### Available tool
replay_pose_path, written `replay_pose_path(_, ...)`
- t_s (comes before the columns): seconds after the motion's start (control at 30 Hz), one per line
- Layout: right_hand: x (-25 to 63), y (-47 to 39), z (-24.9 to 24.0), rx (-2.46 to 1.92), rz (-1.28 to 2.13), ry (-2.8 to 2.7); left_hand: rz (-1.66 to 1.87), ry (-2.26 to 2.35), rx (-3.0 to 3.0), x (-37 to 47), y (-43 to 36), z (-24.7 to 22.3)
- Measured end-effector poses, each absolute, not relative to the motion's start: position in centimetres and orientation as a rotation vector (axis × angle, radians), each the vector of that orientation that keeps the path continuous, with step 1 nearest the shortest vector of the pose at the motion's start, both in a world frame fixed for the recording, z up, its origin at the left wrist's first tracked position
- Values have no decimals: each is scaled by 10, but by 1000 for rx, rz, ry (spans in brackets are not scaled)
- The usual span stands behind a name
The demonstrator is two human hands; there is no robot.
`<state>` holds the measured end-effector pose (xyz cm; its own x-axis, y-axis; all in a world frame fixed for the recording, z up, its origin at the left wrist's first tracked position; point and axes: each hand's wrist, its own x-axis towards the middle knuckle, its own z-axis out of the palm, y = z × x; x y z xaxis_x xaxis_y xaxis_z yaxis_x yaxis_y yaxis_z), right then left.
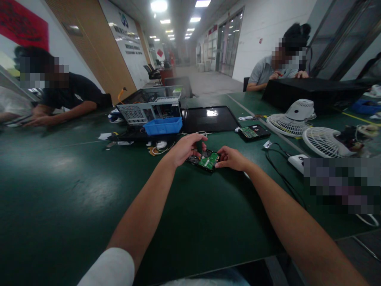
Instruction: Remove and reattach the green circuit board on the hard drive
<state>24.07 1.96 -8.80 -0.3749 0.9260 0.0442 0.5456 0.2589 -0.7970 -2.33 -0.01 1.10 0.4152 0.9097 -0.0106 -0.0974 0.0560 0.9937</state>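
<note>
A hard drive (pixel 208 160) lies on the green table (pixel 190 206) in front of me, its green circuit board facing up. My right hand (pixel 232 158) pinches the drive's right edge between thumb and fingers. Over the drive's left part, my left hand (pixel 188 148) has its fingers curled round a short dark upright tool (pixel 199 146) that looks like a screwdriver. Where its tip meets the drive is hard to make out. A second hard drive (pixel 253 132) rests farther back to the right, board up.
An opened computer case (pixel 149 109) stands behind, with a blue tray (pixel 163 126) and a black panel (pixel 210 118) by it. Fan parts (pixel 290 119), a power strip (pixel 297 162) and cables lie right. Co-workers sit at both sides, one behind a black case (pixel 312 93).
</note>
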Motion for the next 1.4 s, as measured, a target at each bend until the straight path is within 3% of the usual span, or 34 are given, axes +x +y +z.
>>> replay_pose_path(1.4, 239, 16, -81, -1362, 977, -2018, 915, 853, 1296, -21, -2, 13)
